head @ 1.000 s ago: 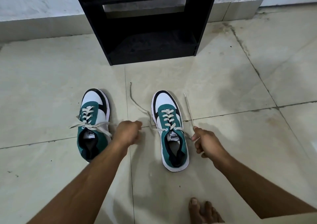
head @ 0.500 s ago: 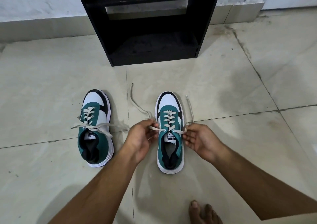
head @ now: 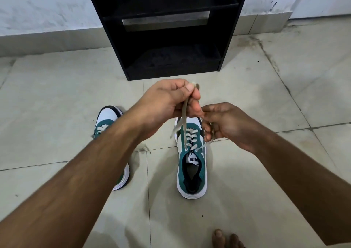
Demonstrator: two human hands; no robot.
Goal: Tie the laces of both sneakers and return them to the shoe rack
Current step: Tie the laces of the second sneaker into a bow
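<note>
In front of the black shoe rack (head: 167,29), we pinch one lace (head: 183,113) in our left hand (head: 167,99), right hand (head: 224,122) closed on the other, over the right-hand sneaker (head: 191,162); no knot yet, other sneaker (head: 106,122) half-hidden, shelving both remains.

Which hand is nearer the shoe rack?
Left. The left hand is raised, pinching a lace just before the shoe rack; the right hand sits lower, over the right sneaker.
</note>
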